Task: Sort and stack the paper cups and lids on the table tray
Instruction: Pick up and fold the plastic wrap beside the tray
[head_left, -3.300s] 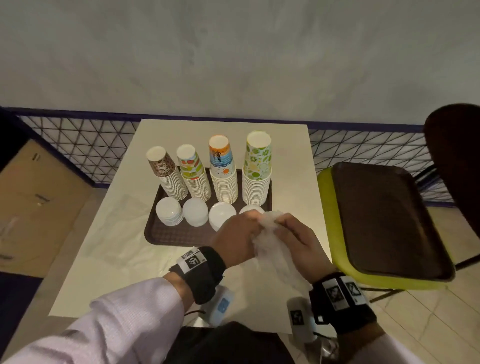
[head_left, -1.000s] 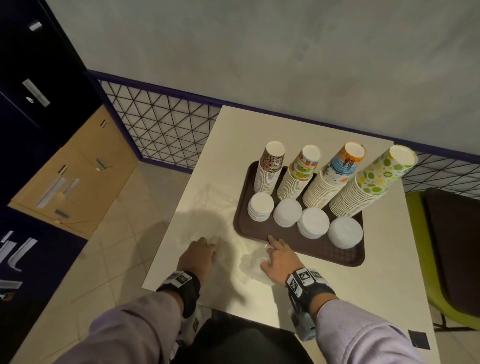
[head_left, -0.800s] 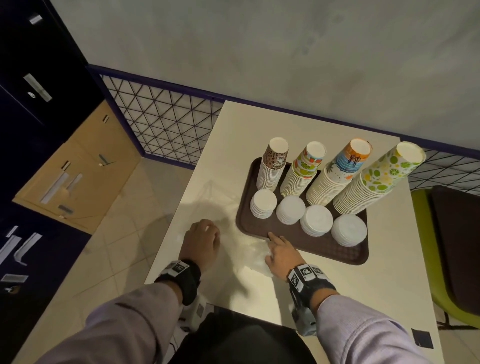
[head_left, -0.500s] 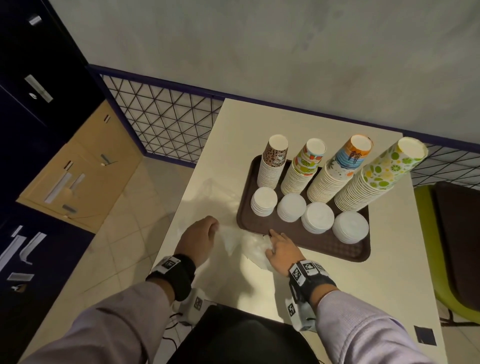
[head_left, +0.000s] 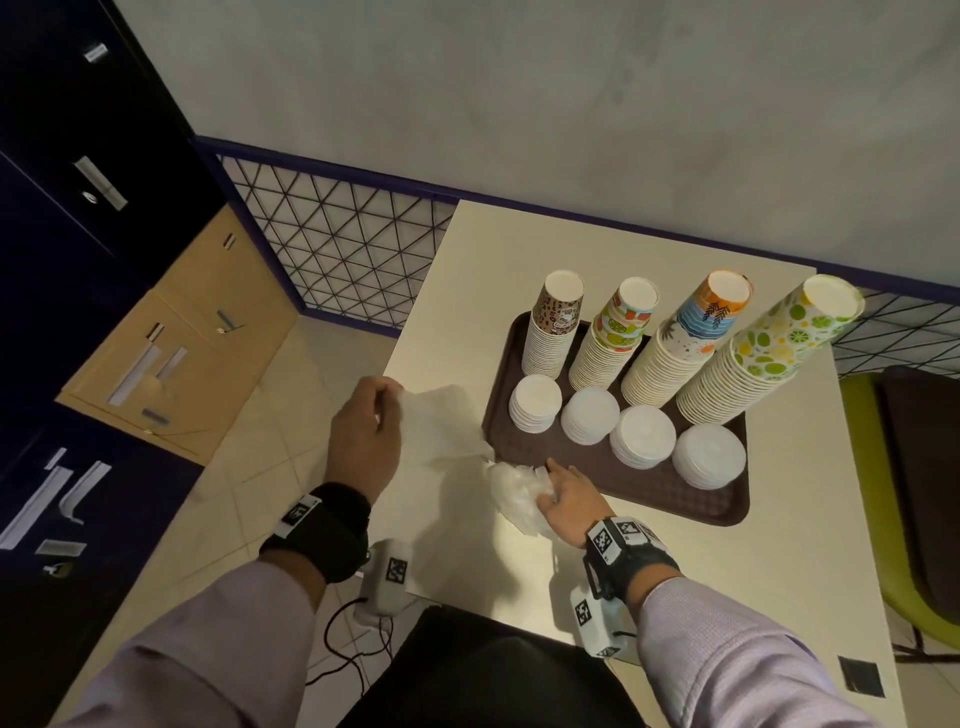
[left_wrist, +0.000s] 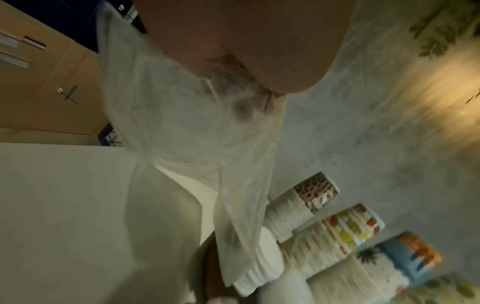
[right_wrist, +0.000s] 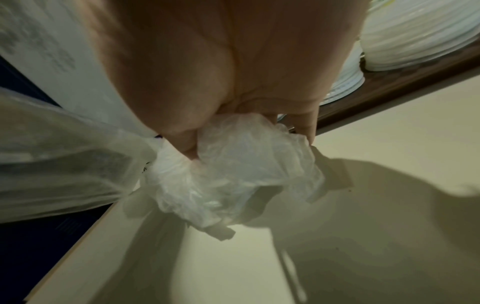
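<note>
A brown tray (head_left: 623, 488) on the cream table (head_left: 727, 582) holds four tall stacks of upside-down paper cups: brown-patterned (head_left: 553, 332), fruit-patterned (head_left: 615, 338), blue-and-orange (head_left: 685, 338) and lime-patterned (head_left: 763, 358). In front of them stand four stacks of white lids (head_left: 641, 436). My left hand (head_left: 387, 402) pinches a thin clear plastic bag (head_left: 441, 426), lifted off the table left of the tray; the bag (left_wrist: 194, 144) hangs from the fingers. My right hand (head_left: 550, 478) grips a crumpled wad of plastic (head_left: 514, 496) at the tray's near left corner, and the wad (right_wrist: 233, 164) is bunched between thumb and fingers.
The table's left edge runs just under my left hand, with tiled floor (head_left: 270, 467) below. A wire mesh fence (head_left: 337, 249) and grey wall stand behind. A green chair carrying a dark tray (head_left: 914, 467) is at the right. A tan cabinet (head_left: 182, 338) stands at the left.
My left hand has pinched the flat plastic bag and raised it off the table toward the left edge. My right hand has stayed at the tray's corner with the wad.
</note>
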